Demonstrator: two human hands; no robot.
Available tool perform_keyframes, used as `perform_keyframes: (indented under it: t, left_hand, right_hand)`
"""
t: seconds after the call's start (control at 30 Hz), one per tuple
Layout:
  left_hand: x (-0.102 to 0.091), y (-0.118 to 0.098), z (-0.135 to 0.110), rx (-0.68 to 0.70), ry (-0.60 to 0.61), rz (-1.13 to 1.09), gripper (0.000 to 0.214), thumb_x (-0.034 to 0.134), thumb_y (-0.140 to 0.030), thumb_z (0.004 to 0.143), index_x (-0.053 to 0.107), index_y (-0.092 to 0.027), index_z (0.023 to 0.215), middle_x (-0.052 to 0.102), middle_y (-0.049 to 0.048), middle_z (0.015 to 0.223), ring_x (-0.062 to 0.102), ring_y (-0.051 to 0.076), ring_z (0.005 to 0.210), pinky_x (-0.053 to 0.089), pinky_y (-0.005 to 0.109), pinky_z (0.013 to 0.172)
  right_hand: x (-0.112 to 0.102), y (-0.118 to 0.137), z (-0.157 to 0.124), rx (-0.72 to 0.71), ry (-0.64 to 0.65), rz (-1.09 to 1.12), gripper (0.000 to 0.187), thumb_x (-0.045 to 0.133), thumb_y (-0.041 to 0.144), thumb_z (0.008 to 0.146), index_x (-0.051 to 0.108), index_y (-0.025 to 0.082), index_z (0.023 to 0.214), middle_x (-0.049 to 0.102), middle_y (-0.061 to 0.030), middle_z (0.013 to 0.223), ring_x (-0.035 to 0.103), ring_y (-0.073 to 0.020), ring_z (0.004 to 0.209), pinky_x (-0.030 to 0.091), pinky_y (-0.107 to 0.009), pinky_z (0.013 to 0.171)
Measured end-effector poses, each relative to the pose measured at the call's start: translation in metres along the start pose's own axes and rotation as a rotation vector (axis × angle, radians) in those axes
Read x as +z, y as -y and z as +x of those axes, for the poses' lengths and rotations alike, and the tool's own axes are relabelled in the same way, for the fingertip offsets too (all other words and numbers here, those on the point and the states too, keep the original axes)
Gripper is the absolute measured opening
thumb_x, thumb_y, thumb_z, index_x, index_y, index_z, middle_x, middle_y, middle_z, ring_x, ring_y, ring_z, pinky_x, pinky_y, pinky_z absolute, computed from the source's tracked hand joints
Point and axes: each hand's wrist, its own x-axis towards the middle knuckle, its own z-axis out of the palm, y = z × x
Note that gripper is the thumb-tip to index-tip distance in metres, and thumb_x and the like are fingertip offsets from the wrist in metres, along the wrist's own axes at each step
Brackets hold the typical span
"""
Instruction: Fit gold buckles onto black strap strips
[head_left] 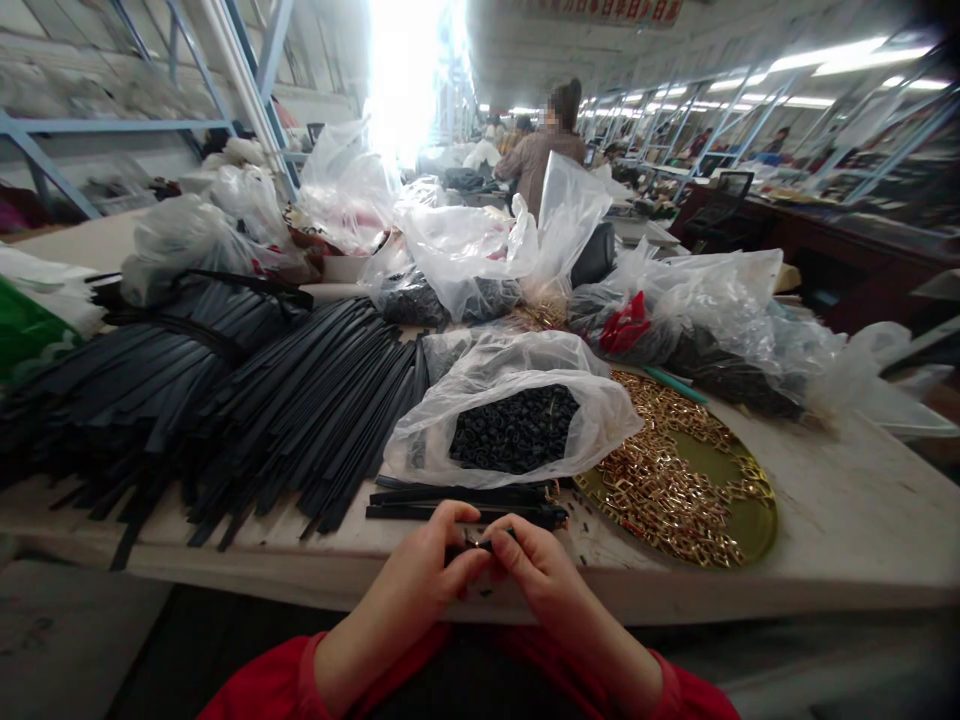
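Note:
My left hand [424, 575] and my right hand [536, 575] meet at the table's near edge, fingers pinched together on a short black strap [480, 546] with a small gold buckle on it. Just beyond my hands lie a few finished black straps [465, 503]. Behind them an open clear bag [517, 420] holds small black loops. To the right a round gold tray [757, 530] carries a heap of gold buckles [660, 480].
A large pile of long black straps [225, 400] covers the table's left half. Several clear plastic bags [480, 250] with dark parts crowd the back. A person [547, 140] stands far behind the table. Metal shelving [112, 120] lines the left.

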Motion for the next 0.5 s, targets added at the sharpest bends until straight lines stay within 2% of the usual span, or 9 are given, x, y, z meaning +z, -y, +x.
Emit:
perform_keyframes:
  t: [0.07, 0.1, 0.17, 0.2, 0.23, 0.33, 0.5]
  left_hand:
    - [-0.001, -0.001, 0.003, 0.063, 0.018, 0.075, 0.027, 0.046, -0.029, 0.079, 0.052, -0.018, 0.103, 0.06, -0.0016, 0.072, 0.055, 0.012, 0.06, 0.04, 0.022, 0.057]
    - [-0.001, -0.001, 0.006, 0.083, 0.02, 0.105, 0.025, 0.044, -0.029, 0.08, 0.055, -0.019, 0.1, 0.06, -0.0009, 0.074, 0.055, 0.013, 0.063, 0.039, 0.022, 0.059]
    - [-0.002, 0.0, 0.011, 0.087, 0.007, 0.121, 0.024, 0.042, -0.03, 0.081, 0.059, -0.017, 0.092, 0.058, -0.0006, 0.071, 0.054, 0.013, 0.065, 0.038, 0.022, 0.06]
    - [-0.002, 0.002, 0.013, 0.074, -0.001, 0.103, 0.024, 0.042, -0.03, 0.081, 0.059, -0.016, 0.091, 0.057, -0.001, 0.068, 0.053, 0.013, 0.064, 0.038, 0.022, 0.06]
    - [-0.002, 0.003, 0.016, 0.057, -0.004, 0.073, 0.025, 0.042, -0.031, 0.08, 0.059, -0.015, 0.091, 0.055, -0.0016, 0.066, 0.052, 0.013, 0.061, 0.038, 0.022, 0.059]
    - [-0.003, 0.008, 0.022, 0.02, -0.018, -0.029, 0.026, 0.043, -0.033, 0.079, 0.058, -0.014, 0.088, 0.05, -0.0033, 0.061, 0.047, 0.011, 0.055, 0.036, 0.021, 0.054]
    - [-0.003, 0.01, 0.025, 0.004, -0.042, -0.088, 0.024, 0.045, -0.033, 0.077, 0.058, -0.013, 0.082, 0.045, -0.0054, 0.056, 0.042, 0.009, 0.05, 0.033, 0.019, 0.049]
  right_hand:
    - [-0.019, 0.002, 0.015, -0.038, 0.029, -0.157, 0.039, 0.031, 0.045, 0.088, 0.055, 0.017, 0.074, 0.055, 0.0, 0.063, 0.052, -0.0123, 0.058, 0.04, -0.022, 0.053]
    - [-0.031, 0.003, 0.026, -0.06, -0.011, -0.293, 0.039, 0.029, 0.043, 0.089, 0.056, 0.017, 0.075, 0.056, -0.0004, 0.064, 0.053, -0.0128, 0.06, 0.041, -0.022, 0.054]
    - [-0.053, 0.002, 0.051, -0.071, -0.203, -0.686, 0.029, 0.033, 0.033, 0.089, 0.056, 0.017, 0.082, 0.059, -0.0023, 0.073, 0.056, -0.0139, 0.069, 0.041, -0.023, 0.062]
    - [-0.063, 0.001, 0.063, -0.048, -0.244, -0.908, 0.023, 0.038, 0.029, 0.088, 0.057, 0.018, 0.086, 0.06, -0.0038, 0.082, 0.057, -0.0151, 0.076, 0.041, -0.024, 0.067]
    - [-0.071, -0.002, 0.075, -0.026, -0.26, -0.989, 0.017, 0.043, 0.025, 0.085, 0.058, 0.017, 0.087, 0.06, -0.006, 0.087, 0.057, -0.0172, 0.079, 0.041, -0.026, 0.07]
    - [-0.082, -0.012, 0.097, 0.018, -0.226, -1.094, 0.009, 0.056, 0.019, 0.076, 0.061, 0.016, 0.082, 0.06, -0.0091, 0.086, 0.059, -0.0218, 0.077, 0.04, -0.029, 0.067]
    - [-0.079, -0.022, 0.099, 0.009, -0.188, -1.135, 0.008, 0.057, 0.014, 0.073, 0.06, 0.016, 0.08, 0.06, -0.0108, 0.085, 0.058, -0.025, 0.081, 0.039, -0.032, 0.069]
